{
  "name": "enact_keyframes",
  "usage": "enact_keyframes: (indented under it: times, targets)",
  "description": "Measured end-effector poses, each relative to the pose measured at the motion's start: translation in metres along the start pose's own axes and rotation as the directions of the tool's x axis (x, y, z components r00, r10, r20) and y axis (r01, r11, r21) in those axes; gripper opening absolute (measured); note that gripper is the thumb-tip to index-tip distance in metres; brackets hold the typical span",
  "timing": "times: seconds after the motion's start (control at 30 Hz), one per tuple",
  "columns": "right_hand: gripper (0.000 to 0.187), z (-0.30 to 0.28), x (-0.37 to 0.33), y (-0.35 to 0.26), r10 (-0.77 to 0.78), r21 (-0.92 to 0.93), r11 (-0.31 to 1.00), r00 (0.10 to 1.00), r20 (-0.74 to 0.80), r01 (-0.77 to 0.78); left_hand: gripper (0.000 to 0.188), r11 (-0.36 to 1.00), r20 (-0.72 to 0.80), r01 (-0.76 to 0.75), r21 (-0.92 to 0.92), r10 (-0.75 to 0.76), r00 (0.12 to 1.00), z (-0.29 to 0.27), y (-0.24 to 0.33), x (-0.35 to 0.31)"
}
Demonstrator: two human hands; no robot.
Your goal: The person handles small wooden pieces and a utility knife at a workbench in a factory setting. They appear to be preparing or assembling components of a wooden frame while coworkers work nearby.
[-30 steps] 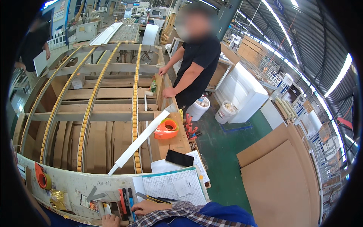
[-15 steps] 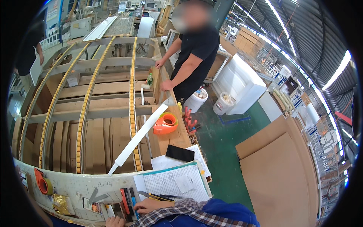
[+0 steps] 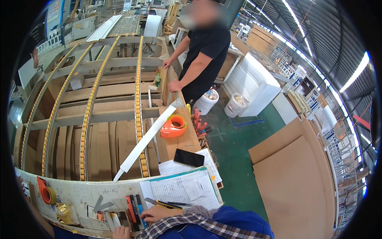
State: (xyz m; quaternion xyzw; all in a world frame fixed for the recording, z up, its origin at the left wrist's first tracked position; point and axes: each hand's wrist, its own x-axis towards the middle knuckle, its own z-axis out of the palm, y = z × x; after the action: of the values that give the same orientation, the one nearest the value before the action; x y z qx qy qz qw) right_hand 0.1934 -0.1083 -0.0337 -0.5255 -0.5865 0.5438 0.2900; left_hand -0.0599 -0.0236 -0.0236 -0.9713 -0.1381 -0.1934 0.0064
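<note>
My right hand (image 3: 156, 214) lies on the near edge of the white bench (image 3: 85, 187), in a plaid cuff, fingers loosely bent and holding nothing I can see. Its fingertips are beside a blue-handled tool (image 3: 140, 210), in a row with a red one (image 3: 130, 207) and a black one. To the left, my left hand (image 3: 121, 232) rests its fingers over the bench edge, close to a small box of tools; its lower part is cut off by the frame. Just past the right hand lie a yellow-black cutter knife (image 3: 164, 204) and a clipboard of ruled sheets (image 3: 177, 187).
Beyond the bench stands a frame with yellow roller tracks (image 3: 89, 103), a white strip (image 3: 145, 143) lying across it. An orange tape dispenser (image 3: 173, 126) and black phone (image 3: 189, 157) sit on its right rail. A co-worker (image 3: 205, 55) grips that rail. Cardboard sheets (image 3: 292, 179) stand right.
My hands keep their places. At the far left, another person with a white board has shifted left and partly out of view. The co-worker at the rail stays put.
</note>
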Motion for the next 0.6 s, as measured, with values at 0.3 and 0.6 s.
enact_keyframes:
  times: [0.3, 0.6]
  targets:
    - [0.026, 0.001, -0.001, 0.003, -0.026, 0.023, 0.999, 0.999, -0.039, 0.027, 0.041, 0.985, 0.028, 0.138, -0.108, -0.136, 0.990, -0.022, -0.003, 0.016]
    - [0.027, 0.002, 0.002, 0.004, -0.026, -0.024, 0.999, 0.999, -0.036, 0.026, 0.033, 0.987, 0.253, 0.134, -0.092, -0.107, 0.962, -0.009, -0.005, 0.006]
